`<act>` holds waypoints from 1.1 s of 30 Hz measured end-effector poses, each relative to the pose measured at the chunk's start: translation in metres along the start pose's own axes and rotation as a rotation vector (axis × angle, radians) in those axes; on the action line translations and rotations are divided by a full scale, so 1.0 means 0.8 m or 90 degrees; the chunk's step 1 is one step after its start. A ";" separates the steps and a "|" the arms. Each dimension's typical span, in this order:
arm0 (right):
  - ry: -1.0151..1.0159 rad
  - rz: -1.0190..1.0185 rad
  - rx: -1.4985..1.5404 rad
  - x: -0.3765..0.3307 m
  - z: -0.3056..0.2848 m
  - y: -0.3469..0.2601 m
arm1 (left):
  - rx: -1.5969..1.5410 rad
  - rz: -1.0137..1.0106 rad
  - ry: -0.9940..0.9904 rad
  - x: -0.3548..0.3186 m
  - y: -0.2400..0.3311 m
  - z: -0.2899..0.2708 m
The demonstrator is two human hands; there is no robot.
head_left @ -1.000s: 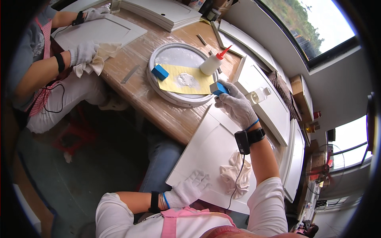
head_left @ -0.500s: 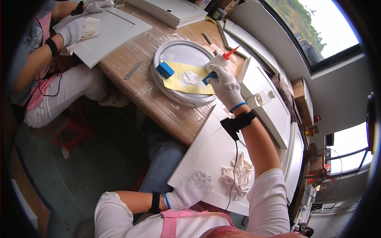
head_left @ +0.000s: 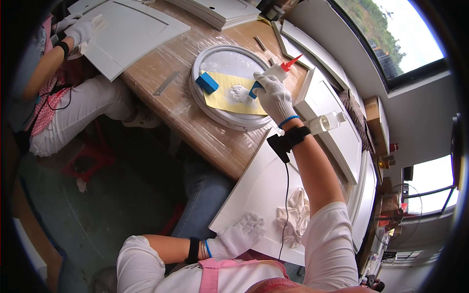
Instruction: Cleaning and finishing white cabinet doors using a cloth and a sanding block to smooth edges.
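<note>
My right hand (head_left: 272,95), in a white glove, grips a small blue block (head_left: 255,90) and presses its end toward a white blob of filler (head_left: 238,92) on a yellow sheet (head_left: 229,100). The sheet lies inside a round white tray (head_left: 222,62) on the wooden table. A second blue block (head_left: 207,82) sits on the sheet's left end. My left hand (head_left: 240,234), also gloved, rests flat with fingers spread on a white cabinet door panel (head_left: 254,188) across my lap. A crumpled cloth (head_left: 294,215) lies on that panel.
A white squeeze bottle with a red tip (head_left: 281,70) lies by the tray. A clear bottle (head_left: 326,121) rests on white panels at the right. Another person (head_left: 73,34) in white gloves works on a white door panel (head_left: 129,34) at the far left. A metal scraper (head_left: 166,83) lies on the table.
My right hand has moved left with the blue block, from the tray's right rim to the white blob on the yellow sheet. My left hand stays on the panel.
</note>
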State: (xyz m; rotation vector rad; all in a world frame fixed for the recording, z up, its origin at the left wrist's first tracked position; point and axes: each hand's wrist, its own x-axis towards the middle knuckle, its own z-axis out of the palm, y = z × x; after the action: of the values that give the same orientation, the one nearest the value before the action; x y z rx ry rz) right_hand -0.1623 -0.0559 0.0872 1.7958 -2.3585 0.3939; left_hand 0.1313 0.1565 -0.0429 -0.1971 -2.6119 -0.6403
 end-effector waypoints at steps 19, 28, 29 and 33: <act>-0.039 0.004 -0.011 0.003 0.000 -0.005 | -0.009 -0.002 -0.026 0.001 0.001 -0.003; 0.091 0.146 0.280 -0.023 0.012 0.031 | -0.023 0.015 0.000 0.002 -0.006 -0.007; 0.128 0.296 0.519 -0.031 0.011 0.035 | -0.029 0.018 0.016 0.002 -0.006 -0.006; 0.137 0.392 1.067 -0.077 -0.018 0.055 | -0.037 0.032 -0.003 0.006 -0.006 -0.012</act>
State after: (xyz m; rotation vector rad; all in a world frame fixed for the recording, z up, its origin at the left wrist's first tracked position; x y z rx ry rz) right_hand -0.1881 0.0162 0.0791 0.8427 -2.2546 3.0168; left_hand 0.1293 0.1476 -0.0353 -0.2827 -2.5857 -0.7000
